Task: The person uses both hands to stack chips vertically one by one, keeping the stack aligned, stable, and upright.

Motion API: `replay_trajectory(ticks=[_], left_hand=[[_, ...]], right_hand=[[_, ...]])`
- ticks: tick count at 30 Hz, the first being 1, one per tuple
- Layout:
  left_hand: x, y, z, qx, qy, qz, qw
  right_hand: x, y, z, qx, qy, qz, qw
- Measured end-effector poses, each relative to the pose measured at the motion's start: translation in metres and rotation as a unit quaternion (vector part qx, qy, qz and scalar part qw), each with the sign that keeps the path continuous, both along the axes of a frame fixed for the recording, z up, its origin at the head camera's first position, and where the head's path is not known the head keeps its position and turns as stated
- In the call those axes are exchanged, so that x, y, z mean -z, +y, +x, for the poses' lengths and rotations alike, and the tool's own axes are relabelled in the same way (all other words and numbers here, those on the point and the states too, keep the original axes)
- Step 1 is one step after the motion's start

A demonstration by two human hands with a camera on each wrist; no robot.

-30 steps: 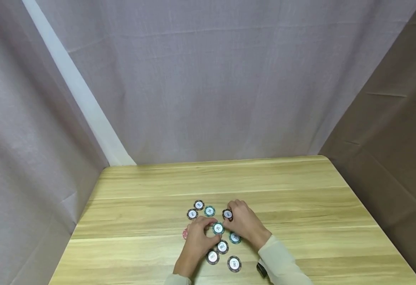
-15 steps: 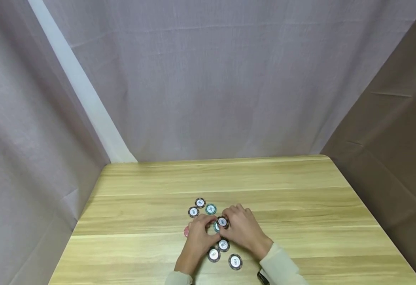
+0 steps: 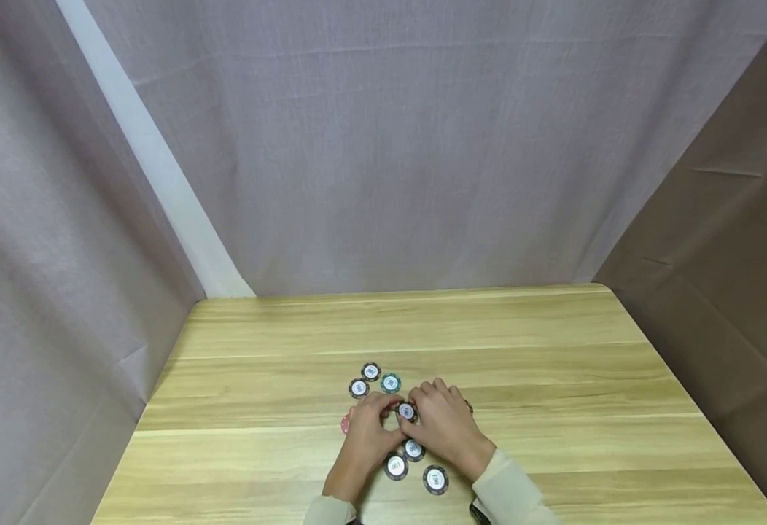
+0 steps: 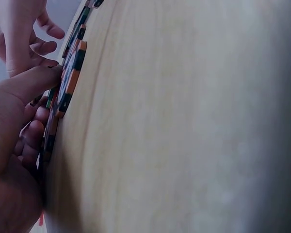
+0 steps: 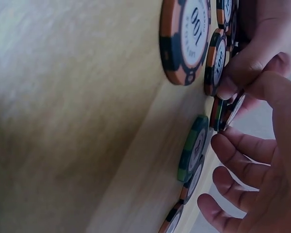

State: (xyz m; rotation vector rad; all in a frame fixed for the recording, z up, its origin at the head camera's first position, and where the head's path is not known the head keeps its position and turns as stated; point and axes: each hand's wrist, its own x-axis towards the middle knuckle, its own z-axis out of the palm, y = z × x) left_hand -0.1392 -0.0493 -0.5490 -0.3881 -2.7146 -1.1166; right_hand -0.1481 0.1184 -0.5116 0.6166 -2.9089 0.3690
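In the head view my right hand (image 3: pixel 445 424) pinches a black poker chip (image 3: pixel 406 411) between thumb and fingers. That chip lies slightly tilted over a small stack of chips (image 5: pixel 218 114), whose green edge shows in the right wrist view. My left hand (image 3: pixel 370 434) curls its thumb and fingers round the stack's left side. Just below the fingertips lie two black chips marked 100, one nearer (image 3: pixel 413 450) and one lower left (image 3: pixel 396 466). The left fingers hide much of the stack, and its full height cannot be told.
Two black chips (image 3: pixel 365 380) and a green chip (image 3: pixel 391 383) lie beyond the left hand. A red chip (image 3: pixel 345 424) peeks out left of it. Another black chip (image 3: pixel 436 480) lies near the front. Wooden table (image 3: pixel 554 350); grey curtain (image 3: pixel 383 160) behind.
My right hand has carried the black chip left and toward me, from beside the green chip to on top of it. The left hand has stayed round the stack.
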Motion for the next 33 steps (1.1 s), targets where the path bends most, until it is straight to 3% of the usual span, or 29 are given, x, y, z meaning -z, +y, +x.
replay_trajectory(ticks=[15,26,33], left_hand=[[-0.003,-0.002,0.000,0.011,-0.006,0.005,0.9999],[-0.003,-0.003,0.000,0.011,-0.050,0.020,0.9985],[-0.002,-0.003,0.000,0.011,-0.044,0.017,0.9988]], right_hand=[[0.000,0.002,0.005,-0.001,-0.010,-0.003,1.000],[-0.011,0.016,0.001,0.021,0.013,-0.087,0.996],[-0.018,0.034,-0.002,0.031,-0.003,-0.097,0.995]])
